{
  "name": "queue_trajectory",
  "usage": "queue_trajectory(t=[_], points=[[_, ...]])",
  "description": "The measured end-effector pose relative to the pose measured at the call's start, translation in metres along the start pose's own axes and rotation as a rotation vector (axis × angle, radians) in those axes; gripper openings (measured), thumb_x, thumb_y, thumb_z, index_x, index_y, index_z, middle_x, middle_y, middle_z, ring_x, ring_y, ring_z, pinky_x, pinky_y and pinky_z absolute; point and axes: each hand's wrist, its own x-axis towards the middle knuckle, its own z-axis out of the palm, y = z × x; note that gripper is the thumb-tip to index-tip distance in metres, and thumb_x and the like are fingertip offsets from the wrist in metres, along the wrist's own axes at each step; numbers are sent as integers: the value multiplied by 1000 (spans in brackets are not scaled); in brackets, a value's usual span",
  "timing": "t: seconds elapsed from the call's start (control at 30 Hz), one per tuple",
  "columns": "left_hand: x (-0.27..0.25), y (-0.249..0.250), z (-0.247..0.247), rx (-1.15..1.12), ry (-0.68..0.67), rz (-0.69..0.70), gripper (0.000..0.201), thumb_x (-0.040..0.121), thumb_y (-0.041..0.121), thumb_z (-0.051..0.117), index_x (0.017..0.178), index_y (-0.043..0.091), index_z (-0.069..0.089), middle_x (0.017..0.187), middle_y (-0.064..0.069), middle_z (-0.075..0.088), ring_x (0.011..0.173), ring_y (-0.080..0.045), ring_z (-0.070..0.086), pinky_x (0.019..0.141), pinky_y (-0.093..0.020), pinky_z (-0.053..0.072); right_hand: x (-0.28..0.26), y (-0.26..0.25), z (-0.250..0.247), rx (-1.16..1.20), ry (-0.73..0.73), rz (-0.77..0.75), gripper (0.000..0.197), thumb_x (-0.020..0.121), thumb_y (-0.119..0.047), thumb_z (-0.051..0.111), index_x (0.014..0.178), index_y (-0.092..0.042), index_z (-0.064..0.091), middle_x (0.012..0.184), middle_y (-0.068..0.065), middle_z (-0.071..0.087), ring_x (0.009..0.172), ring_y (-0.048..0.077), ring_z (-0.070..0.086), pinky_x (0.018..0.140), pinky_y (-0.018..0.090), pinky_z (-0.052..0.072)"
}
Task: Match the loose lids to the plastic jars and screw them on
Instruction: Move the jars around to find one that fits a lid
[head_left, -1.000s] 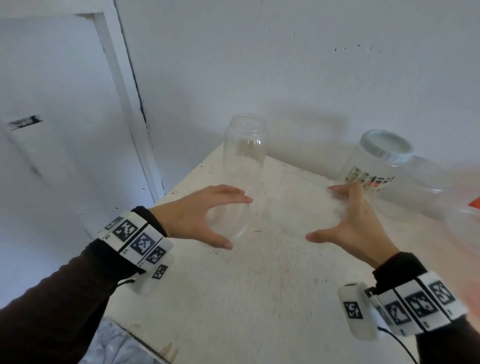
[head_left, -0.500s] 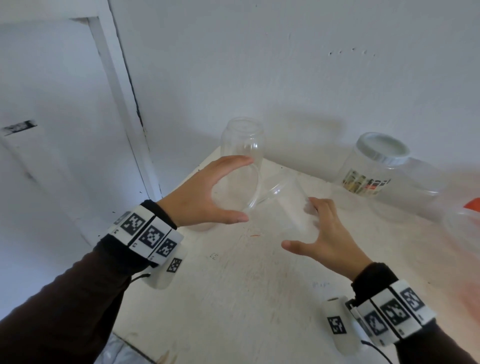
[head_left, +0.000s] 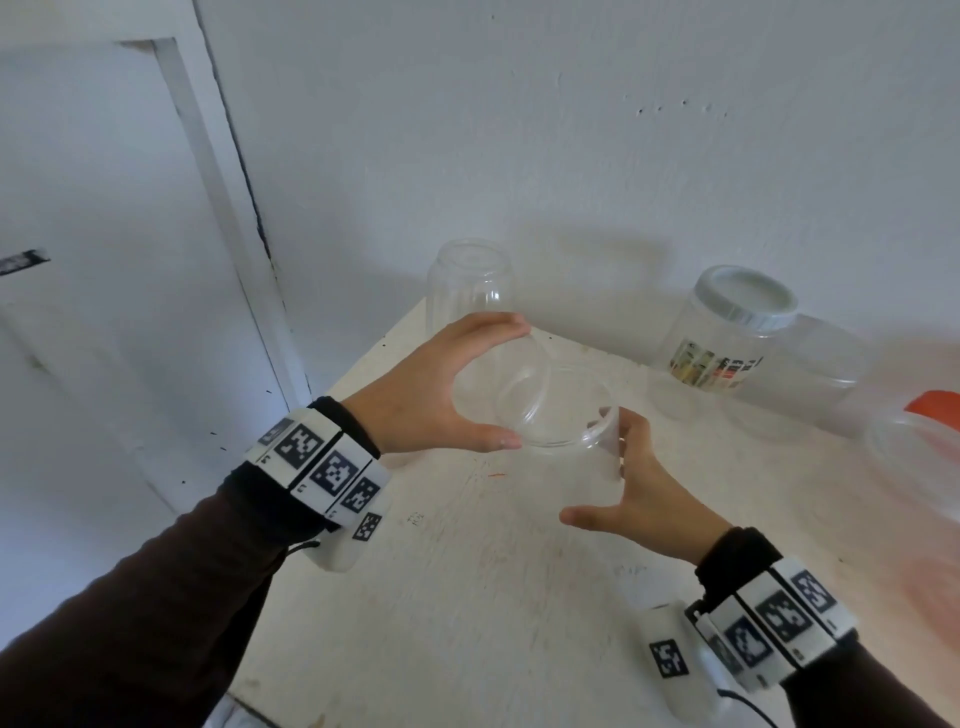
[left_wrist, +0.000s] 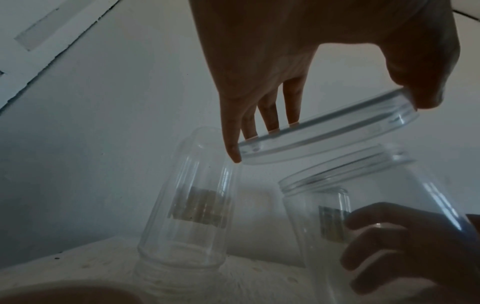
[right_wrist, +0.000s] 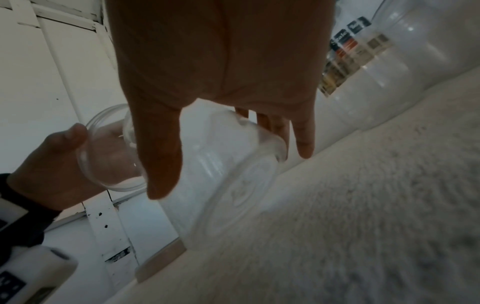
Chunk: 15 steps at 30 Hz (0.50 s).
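Left hand (head_left: 415, 395) brought clear lid (left_wrist: 330, 131) beside right-held jar (head_left: 561, 447).

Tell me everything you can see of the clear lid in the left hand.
The clear lid is a round, shallow, transparent plastic cap with a low rim. The left hand pinches it edge to edge, fingertips on one side, thumb opposite. It is tilted, in the air, just above the threaded mouth of the open clear jar held by the right hand, not yet seated.
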Motion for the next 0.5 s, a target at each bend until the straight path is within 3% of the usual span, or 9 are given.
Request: queue_trajectory(t=[0.13, 0.3, 0.5], points=[[7, 2, 8, 16, -8, 46, 89, 62, 53, 69, 139, 24, 36, 140, 8, 30, 131, 6, 24, 104, -5, 18, 1, 1, 0, 80, 58, -22, 103, 50, -49, 78, 132, -29, 20, 134, -9, 34, 124, 7, 37, 100, 21, 33], [15, 9, 14, 73, -143, 36, 89, 60, 61, 65, 137, 25, 40, 139, 14, 34, 129, 5, 28, 108, -11, 22, 3, 2, 2, 121, 42, -19, 101, 50, -40, 83, 134, -23, 31, 129, -9, 41, 120, 6, 44, 88, 15, 41], [26, 22, 22, 251, -297, 3, 89, 61, 60, 65, 139, 27, 38, 141, 15, 31, 130, -1, 25, 109, -28, 27, 5, 1, 5, 142, 34, -23, 89, 56, -30, 86, 128, -31, 33, 126, -12, 44, 116, 3, 45, 81, 12, 43]])
